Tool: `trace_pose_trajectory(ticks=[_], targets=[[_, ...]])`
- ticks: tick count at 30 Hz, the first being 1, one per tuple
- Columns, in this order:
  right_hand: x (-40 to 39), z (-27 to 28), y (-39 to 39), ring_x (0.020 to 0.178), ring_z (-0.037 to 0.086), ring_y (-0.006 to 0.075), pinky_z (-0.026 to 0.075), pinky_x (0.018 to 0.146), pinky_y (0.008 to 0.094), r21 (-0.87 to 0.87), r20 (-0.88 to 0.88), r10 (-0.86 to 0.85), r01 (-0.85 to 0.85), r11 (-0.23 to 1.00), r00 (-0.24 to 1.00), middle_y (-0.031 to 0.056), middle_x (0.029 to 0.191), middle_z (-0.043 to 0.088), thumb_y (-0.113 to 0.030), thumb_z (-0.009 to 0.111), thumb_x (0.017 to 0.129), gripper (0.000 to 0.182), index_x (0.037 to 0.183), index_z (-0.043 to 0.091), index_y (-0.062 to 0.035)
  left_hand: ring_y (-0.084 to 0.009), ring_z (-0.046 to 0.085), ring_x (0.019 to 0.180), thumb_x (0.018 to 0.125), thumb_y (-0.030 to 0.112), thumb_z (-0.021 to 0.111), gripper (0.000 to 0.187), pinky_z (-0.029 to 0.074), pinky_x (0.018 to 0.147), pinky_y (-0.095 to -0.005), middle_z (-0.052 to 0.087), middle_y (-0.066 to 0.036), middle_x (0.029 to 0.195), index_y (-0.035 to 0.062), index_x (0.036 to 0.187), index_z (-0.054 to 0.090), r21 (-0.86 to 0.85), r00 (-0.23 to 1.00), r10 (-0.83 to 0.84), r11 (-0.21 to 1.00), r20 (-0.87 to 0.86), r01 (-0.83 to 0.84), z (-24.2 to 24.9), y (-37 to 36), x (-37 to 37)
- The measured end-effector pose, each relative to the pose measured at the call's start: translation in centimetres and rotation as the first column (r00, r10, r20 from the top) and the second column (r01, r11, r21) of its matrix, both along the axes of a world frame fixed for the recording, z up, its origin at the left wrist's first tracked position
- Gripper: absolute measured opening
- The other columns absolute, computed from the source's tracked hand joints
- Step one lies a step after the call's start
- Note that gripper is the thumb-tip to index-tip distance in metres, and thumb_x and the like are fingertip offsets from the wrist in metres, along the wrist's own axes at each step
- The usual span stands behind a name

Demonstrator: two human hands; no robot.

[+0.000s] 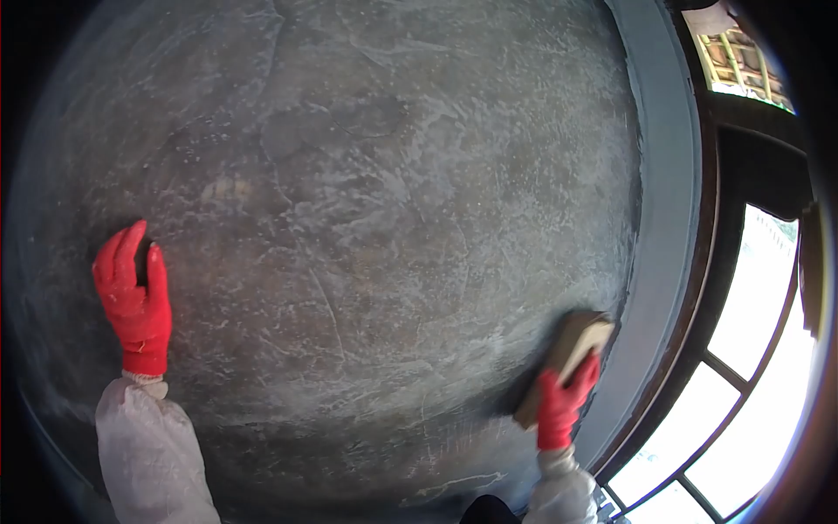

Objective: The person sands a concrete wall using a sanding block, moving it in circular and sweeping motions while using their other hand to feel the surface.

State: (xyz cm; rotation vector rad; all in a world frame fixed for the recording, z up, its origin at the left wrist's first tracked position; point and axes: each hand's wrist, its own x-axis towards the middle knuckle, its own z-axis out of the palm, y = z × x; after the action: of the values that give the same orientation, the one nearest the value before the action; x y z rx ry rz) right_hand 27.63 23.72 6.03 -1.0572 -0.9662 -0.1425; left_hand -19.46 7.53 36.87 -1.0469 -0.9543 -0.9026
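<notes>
My right hand (567, 402), in a red glove, grips a long sanding block (559, 362) with a pale upper face and brown sides. The block stands tilted at the wall's lower right, close to the grey border strip, and looks slightly blurred. Far to the left, my left hand (135, 288) in a matching red glove lies up against the grey wall (375, 218). Its fingers point upward and the thumb is apart from them, with a dark patch like a shadow in the gap. Pale scuffs, streaks and thin raised lines cover the wall.
A smooth grey strip (668, 175) runs down the wall's right edge beside a dark frame (707, 192). Beyond it are bright window panes (751, 297) with dark bars. Roof tiles and poles (742, 65) show through the top right opening.
</notes>
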Motion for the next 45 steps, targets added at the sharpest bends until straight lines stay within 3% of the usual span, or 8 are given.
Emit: trace_pose_trajectory(ticks=[4,14,19,26,33,36,42,45], targets=[[2.2,3.0,0.6,0.136,0.035,0.0322,0.03,0.112,0.0368,-0.083,-0.435,0.097,-0.147,0.986,0.895,0.0213,0.15,0.03,-0.023,0.064,0.09,0.078,0.153,0.023,-0.0035,-0.0292,0.056,0.111,0.091,0.01,0.063,0.032,0.041,0.097,-0.0413,0.062,-0.011,0.12,0.0093,0.122,0.064,-0.018,0.999,0.046,0.999,-0.021,-0.046,0.0,0.0,-0.3],[-14.5,-0.6,-8.6,0.085,0.057,0.03,0.049,0.067,0.0412,0.184,0.78,0.168,-0.478,0.859,0.602,0.0154,0.106,0.053,-0.027,0.084,0.062,0.058,0.114,0.06,-0.0255,-0.0259,0.053,0.117,0.098,0.015,0.052,0.031,0.037,0.102,-0.0393,0.06,-0.008,0.126,0.0106,0.127,0.061,-0.066,0.991,0.129,0.989,-0.035,-0.131,0.4,-0.2,-2.5],[-5.0,-0.1,-3.8,0.124,0.041,0.054,0.04,0.099,0.0563,0.108,0.363,-0.05,0.011,0.994,0.93,0.0361,0.137,0.037,-0.04,0.087,0.058,0.109,0.148,0.035,-0.0094,-0.0263,0.055,0.115,0.097,0.011,0.053,0.03,0.039,0.1,-0.0394,0.062,-0.008,0.124,0.0097,0.126,0.062,-0.055,0.996,0.083,0.995,-0.028,-0.085,0.2,-0.1,-1.8],[2.2,3.5,0.3,0.137,0.035,0.0369,0.028,0.113,0.0389,-0.094,-0.566,0.121,-0.21,0.973,0.815,0.0247,0.151,0.031,-0.027,0.07,0.084,0.085,0.151,0.026,-0.0001,-0.0262,0.055,0.114,0.096,0.011,0.055,0.03,0.039,0.099,-0.0396,0.063,-0.009,0.122,0.0111,0.125,0.063,-0.036,0.995,0.101,0.994,-0.022,-0.101,0.0,-0.1,-1.1],[-16.8,0.8,-9.2,0.068,0.05,0.0304,0.041,0.058,0.0458,0.117,0.798,0.248,-0.545,0.83,0.549,0.0118,0.092,0.047,-0.027,0.087,0.054,0.066,0.114,0.062,-0.0187,-0.0279,0.056,0.111,0.093,0.011,0.058,0.032,0.04,0.098,-0.0401,0.063,-0.009,0.117,0.0124,0.124,0.064,0.009,0.996,0.071,0.997,-0.055,-0.07,0.0,-0.2,0.3],[-17.8,-0.5,-9.5,0.079,0.054,0.0322,0.045,0.065,0.0464,0.136,0.829,0.209,-0.55,0.824,0.518,0.0158,0.098,0.051,-0.033,0.089,0.052,0.073,0.119,0.06,-0.026,-0.0278,0.056,0.109,0.091,0.009,0.058,0.033,0.04,0.098,-0.04,0.063,-0.009,0.115,0.0123,0.123,0.065,-0.028,0.994,0.057,0.998,-0.093,-0.06,-0.1,-0.6,0.6],[-6.2,-0.4,-2.9,0.142,0.028,0.0392,0.023,0.116,0.0458,0.037,0.37,-0.079,0.07,0.997,0.926,0.0242,0.154,0.028,-0.018,0.077,0.074,0.095,0.152,0.026,-0.0017,-0.0246,0.058,0.104,0.087,0.007,0.06,0.035,0.042,0.093,-0.038,0.064,-0.006,0.112,0.0145,0.12,0.067,-0.031,0.989,-0.042,0.999,-0.141,0.038,0.0,-0.8,0.6],[-4.2,3.9,-2.0,0.14,0.033,0.0293,0.025,0.115,0.0345,0.124,-0.525,0.355,-0.344,0.931,0.773,0.0196,0.155,0.029,-0.03,0.064,0.091,0.079,0.152,0.024,-0.0014,-0.0229,0.059,0.102,0.085,0.007,0.062,0.035,0.042,0.089,-0.0375,0.065,-0.005,0.11,0.0142,0.119,0.067,0.006,0.984,-0.033,0.999,-0.172,0.035,0.1,-0.5,0.1]])
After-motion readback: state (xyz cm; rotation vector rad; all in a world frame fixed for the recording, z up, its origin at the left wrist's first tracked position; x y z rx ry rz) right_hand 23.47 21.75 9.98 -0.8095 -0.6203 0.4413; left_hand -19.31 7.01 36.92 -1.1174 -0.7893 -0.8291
